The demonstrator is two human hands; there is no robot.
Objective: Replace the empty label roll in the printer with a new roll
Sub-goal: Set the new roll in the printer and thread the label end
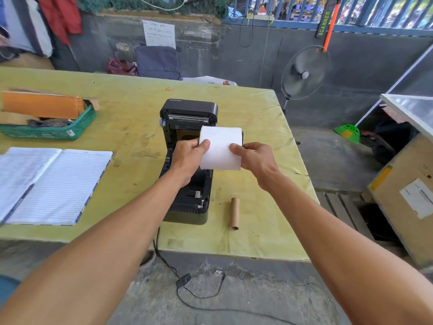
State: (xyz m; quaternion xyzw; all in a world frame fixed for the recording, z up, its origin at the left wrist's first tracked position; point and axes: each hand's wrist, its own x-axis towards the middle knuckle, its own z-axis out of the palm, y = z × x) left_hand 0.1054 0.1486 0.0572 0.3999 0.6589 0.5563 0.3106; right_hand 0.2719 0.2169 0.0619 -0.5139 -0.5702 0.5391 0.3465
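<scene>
Both hands are up over the open printer (pixel 187 160), holding the new label roll (pixel 220 148) between them. The left hand (pixel 187 158) grips the roll's left end, thumb laid across the white paper face, fingers curled behind it. The right hand (pixel 254 158) closes on the right end the same way, thumb on the front. The roll sits sideways, its axis running from one hand to the other, held above the printer's open bay and a little toward its right side; it is not down in the bay.

The printer stands on the yellow-green tabletop (pixel 257 118) with its lid (pixel 188 110) tipped up at the far end and the paper bay showing dark beneath the hands. Just to the right of the printer's near end lies the empty cardboard core (pixel 234 213), flat on the tabletop and apart from both hands. An open lined notebook (pixel 58 184) rests to the left, and a green basket (pixel 54 129) of cardboard sits farther back on that side.
</scene>
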